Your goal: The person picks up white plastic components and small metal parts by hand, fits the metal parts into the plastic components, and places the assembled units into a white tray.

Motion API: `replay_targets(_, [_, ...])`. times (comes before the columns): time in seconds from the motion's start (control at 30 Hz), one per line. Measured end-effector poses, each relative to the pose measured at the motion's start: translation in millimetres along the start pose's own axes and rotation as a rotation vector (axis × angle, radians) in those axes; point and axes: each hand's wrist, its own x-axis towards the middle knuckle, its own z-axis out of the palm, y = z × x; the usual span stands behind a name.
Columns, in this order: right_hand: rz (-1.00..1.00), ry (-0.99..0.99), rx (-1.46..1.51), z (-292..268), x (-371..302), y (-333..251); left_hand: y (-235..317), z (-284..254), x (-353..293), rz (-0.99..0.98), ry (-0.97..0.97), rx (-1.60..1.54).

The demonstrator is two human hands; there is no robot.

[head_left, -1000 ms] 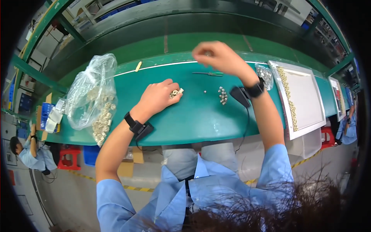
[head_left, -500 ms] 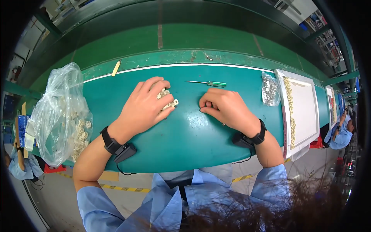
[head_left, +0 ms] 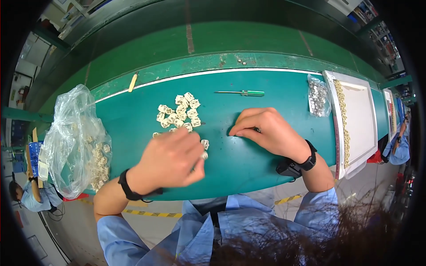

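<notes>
Small white plastic parts with holes [head_left: 181,110] lie loosely spread on the green mat, left of the middle. My left hand [head_left: 173,157] is at the near side of them with curled fingers, covering some. A white part [head_left: 204,155] shows right at its fingertips; whether it is gripped I cannot tell. Over the mat to the right, my right hand [head_left: 262,127] has thumb and forefinger pressed together in a pinch. Whatever it may hold is too small to see. Beyond that hand lies a screwdriver with a green clear handle [head_left: 253,93].
A clear plastic bag [head_left: 73,137] of similar white parts stands at the left. At the right lie a small bag of metal pieces [head_left: 317,98] and a white-framed tray [head_left: 330,128] with a row of yellowish parts. A yellow stick [head_left: 133,82] lies near the far edge.
My left hand has drawn back toward me from the white parts, which were bunched under it and now lie spread out. My right hand stays pinched in about the same place.
</notes>
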Motion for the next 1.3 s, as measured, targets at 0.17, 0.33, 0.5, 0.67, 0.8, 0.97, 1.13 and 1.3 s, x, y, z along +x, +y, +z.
replay_targets(0.17, [0.138, -0.077, 0.085, 15, 6, -15, 30, 39, -7, 0.109, -0.021, -0.029])
replay_targets(0.33, [0.212, -0.030, 0.041, 4, 4, -19, 27, 49, -7, 0.141, -0.047, 0.023])
replay_targets(0.5, [0.223, -0.061, -0.067, 7, 1, -24, 27, 50, -15, 0.116, -0.014, -0.008])
replay_targets(0.67, [0.219, -0.087, -0.077, 14, 2, -20, 28, 52, -22, 0.058, -0.048, -0.049])
replay_targets(0.8, [0.094, -0.073, -0.161, 15, 0, -23, 26, 44, -21, 0.004, -0.032, -0.114])
replay_targets(0.97, [0.142, -0.068, -0.160, 17, 0, -28, 21, 48, -25, 0.009, -0.035, -0.226])
replay_targets(1.13, [0.148, -0.065, -0.159, 21, 0, -23, 18, 56, -29, -0.020, -0.008, -0.370])
replay_targets(1.3, [0.201, -0.058, -0.145, 21, 4, -33, 14, 53, -27, -0.061, -0.019, -0.426])
